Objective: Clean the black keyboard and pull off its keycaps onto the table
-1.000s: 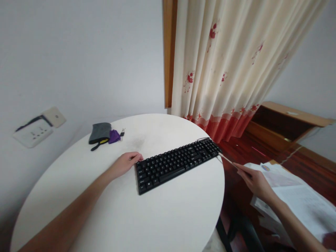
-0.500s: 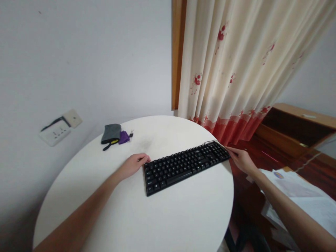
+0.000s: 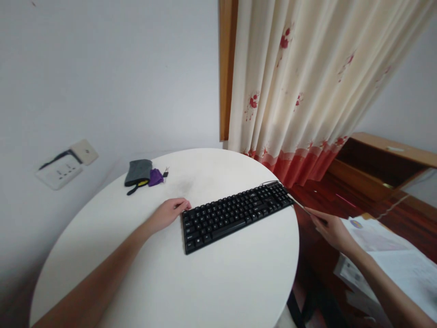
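Round white bench (image 3: 239, 282): black keyboard (image 3: 235, 215), long axis left-right; left hand (image 3: 168, 212) fingers relaxed, touching left end; right hand (image 3: 330, 229) off right end, pinching thin stick (image 3: 297, 203).

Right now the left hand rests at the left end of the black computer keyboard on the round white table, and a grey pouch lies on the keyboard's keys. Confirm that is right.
Not quite. The head view shows the grey pouch lying apart from the black computer keyboard, near the far left rim of the round white table, beside a small purple item. The left hand does rest at the keyboard's left end.

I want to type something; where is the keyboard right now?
The black keyboard lies angled on the round white table, right of centre, between the left hand and the right hand.
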A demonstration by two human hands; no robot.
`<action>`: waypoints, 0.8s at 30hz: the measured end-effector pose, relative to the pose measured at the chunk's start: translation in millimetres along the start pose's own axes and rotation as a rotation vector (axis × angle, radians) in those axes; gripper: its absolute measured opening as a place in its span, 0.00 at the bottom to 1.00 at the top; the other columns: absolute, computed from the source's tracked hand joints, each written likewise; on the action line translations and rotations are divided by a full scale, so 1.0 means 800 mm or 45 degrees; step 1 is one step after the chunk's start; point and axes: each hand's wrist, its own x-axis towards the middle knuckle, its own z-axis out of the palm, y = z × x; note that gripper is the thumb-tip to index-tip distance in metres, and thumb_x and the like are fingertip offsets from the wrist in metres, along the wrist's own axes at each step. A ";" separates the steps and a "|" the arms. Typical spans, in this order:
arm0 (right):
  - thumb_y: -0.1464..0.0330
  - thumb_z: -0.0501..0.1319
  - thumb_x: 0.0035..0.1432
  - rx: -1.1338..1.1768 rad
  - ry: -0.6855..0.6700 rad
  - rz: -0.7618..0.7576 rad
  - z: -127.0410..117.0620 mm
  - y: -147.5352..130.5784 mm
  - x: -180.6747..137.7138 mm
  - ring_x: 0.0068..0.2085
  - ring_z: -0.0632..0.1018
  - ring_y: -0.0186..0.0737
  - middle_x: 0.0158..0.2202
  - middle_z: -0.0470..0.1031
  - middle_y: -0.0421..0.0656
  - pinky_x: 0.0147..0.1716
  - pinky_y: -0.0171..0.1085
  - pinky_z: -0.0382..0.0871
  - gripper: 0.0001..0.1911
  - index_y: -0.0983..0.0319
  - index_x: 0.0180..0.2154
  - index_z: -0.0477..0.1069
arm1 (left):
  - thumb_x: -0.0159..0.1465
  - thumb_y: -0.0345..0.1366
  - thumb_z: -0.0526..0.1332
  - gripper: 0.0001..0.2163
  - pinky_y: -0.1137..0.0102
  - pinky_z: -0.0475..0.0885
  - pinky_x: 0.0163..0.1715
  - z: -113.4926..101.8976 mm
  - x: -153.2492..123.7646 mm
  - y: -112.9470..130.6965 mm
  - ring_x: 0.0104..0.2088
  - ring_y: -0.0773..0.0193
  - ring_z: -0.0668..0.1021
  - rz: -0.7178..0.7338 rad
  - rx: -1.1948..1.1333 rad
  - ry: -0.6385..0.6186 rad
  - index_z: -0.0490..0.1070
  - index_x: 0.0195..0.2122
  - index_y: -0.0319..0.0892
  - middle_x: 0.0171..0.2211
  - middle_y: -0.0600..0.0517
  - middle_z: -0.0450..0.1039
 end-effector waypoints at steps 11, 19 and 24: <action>0.60 0.54 0.62 -0.068 0.048 0.065 -0.020 0.003 -0.044 0.25 0.77 0.39 0.30 0.82 0.44 0.26 0.33 0.70 0.23 0.64 0.52 0.76 | 0.65 0.47 0.51 0.17 0.67 0.68 0.40 -0.002 0.000 0.005 0.37 0.56 0.78 -0.009 -0.006 -0.001 0.73 0.30 0.42 0.32 0.51 0.78; 0.56 0.52 0.63 -0.106 0.333 0.215 -0.020 0.000 -0.036 0.21 0.72 0.38 0.25 0.77 0.44 0.23 0.35 0.65 0.28 0.66 0.55 0.72 | 0.65 0.47 0.51 0.18 0.67 0.69 0.40 -0.002 -0.001 0.006 0.38 0.55 0.78 0.002 -0.007 0.004 0.74 0.31 0.41 0.32 0.50 0.78; 0.57 0.50 0.64 -0.042 0.436 0.201 -0.025 -0.033 0.033 0.25 0.73 0.39 0.27 0.76 0.44 0.27 0.35 0.65 0.23 0.64 0.49 0.73 | 0.65 0.48 0.51 0.18 0.67 0.69 0.39 -0.002 -0.001 0.006 0.37 0.55 0.77 -0.004 -0.009 0.009 0.74 0.31 0.41 0.32 0.50 0.78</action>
